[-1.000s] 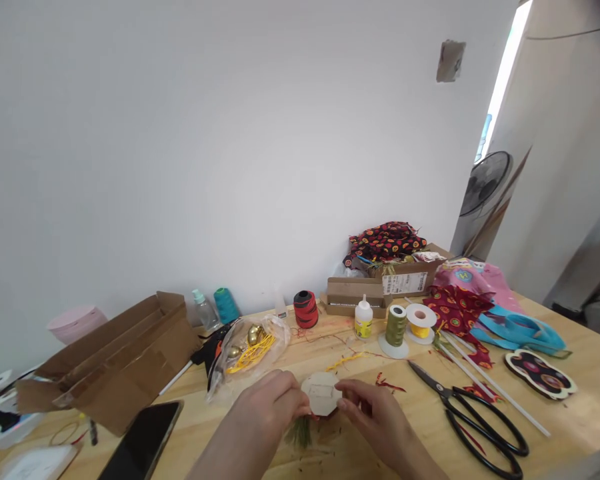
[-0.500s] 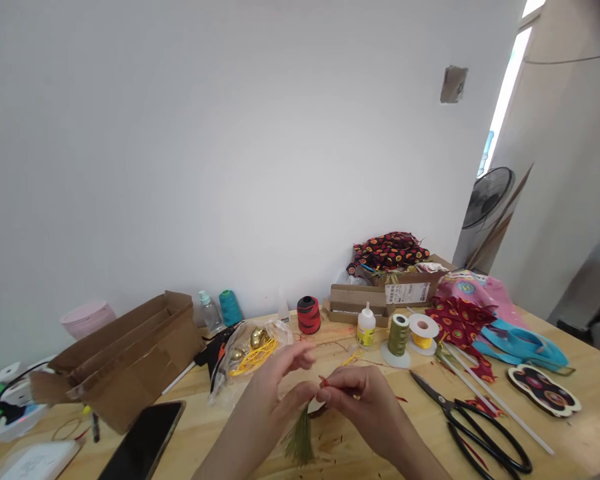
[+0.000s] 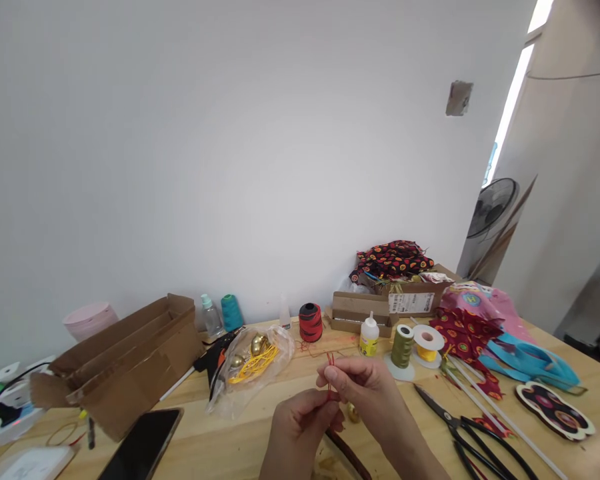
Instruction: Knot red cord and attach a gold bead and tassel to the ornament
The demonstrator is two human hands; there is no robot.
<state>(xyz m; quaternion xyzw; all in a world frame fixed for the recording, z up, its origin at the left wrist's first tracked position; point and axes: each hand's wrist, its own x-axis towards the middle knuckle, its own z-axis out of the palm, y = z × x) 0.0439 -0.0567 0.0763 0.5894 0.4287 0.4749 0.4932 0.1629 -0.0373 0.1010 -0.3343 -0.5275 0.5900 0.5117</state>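
Both my hands are raised together above the wooden table's (image 3: 240, 433) front edge. My left hand (image 3: 305, 420) is closed in a pinch on a thin red thread (image 3: 329, 373) that loops up between the hands. My right hand (image 3: 363, 390) is closed on the same red thread just above and right of the left. A small gold bead (image 3: 353, 413) hangs under my right hand. A dark reddish strip (image 3: 347, 453) trails below the hands toward the bottom edge.
Black scissors (image 3: 473, 427), white rods (image 3: 485, 400), olive spool (image 3: 403, 343), yellow spool (image 3: 427, 339) and glue bottle (image 3: 369, 335) lie right. Red-black spool (image 3: 311, 321), bag of gold bells (image 3: 253, 360), open cardboard box (image 3: 125, 363) and phone (image 3: 143, 447) lie left.
The cardboard disc held a second ago is gone from my hands. Both hands have risen off the table and now pinch the red thread; the green tassel has dropped out of view.
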